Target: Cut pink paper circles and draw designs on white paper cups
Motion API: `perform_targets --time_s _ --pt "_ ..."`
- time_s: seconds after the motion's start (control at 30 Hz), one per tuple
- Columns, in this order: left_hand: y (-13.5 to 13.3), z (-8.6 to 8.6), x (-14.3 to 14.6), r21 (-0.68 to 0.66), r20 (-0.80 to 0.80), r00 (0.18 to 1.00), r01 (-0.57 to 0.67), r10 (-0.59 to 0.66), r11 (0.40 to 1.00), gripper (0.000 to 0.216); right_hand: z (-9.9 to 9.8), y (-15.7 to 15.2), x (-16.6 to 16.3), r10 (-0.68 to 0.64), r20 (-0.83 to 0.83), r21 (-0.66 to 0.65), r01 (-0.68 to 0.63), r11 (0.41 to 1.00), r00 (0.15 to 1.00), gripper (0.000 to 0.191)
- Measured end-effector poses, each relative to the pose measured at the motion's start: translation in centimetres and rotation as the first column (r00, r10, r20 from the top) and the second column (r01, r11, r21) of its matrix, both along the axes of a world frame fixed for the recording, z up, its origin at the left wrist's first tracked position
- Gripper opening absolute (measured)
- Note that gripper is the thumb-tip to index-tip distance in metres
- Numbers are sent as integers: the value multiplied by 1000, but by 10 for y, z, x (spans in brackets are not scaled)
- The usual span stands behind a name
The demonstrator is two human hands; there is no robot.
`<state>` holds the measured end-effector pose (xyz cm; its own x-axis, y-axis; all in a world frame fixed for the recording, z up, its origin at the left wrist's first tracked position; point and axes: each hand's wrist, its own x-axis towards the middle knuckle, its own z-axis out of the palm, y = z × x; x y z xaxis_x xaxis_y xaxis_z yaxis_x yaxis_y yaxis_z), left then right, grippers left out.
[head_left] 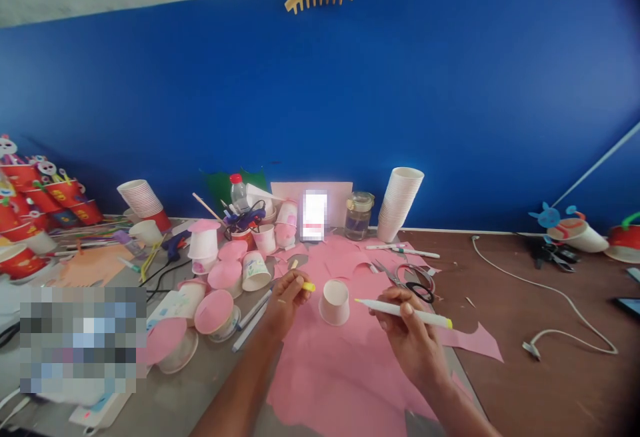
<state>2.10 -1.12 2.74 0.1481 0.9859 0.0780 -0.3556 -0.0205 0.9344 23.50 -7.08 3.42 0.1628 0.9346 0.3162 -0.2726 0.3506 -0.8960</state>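
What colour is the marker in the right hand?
The marker in the right hand is white with a yellow back end; see the head view.

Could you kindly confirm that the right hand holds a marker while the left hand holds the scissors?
Not quite: in the head view, the left hand holds a yellow cap instead. The right hand does hold a marker.

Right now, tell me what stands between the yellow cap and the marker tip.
A white cup, on pink paper; the head view shows it.
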Motion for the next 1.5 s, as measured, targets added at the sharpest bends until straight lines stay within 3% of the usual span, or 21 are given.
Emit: perform_targets --time_s 0.33,0.83,1.07,1.27,1.5 --pt "-10 -6 11 73 -206 979 22 -7 997 31 -12 -9 -9 176 61 -52 -173 983 982 20" --pt "-20 3 17 109 -270 962 74 -41 991 27 -11 -11 -15 159 209 -88 -143 986 965 22" --pt "-23 7 19 159 -357 934 78 -16 984 24 -4 -12 -14 162 288 14 -173 985 944 17" --pt "-24 9 18 167 -377 926 82 -14 983 31 -16 -12 -10 246 209 68 -265 962 946 42" --pt "-27 3 18 282 -458 888 101 41 954 33 -19 -9 -14 281 68 -11 -281 960 957 33"
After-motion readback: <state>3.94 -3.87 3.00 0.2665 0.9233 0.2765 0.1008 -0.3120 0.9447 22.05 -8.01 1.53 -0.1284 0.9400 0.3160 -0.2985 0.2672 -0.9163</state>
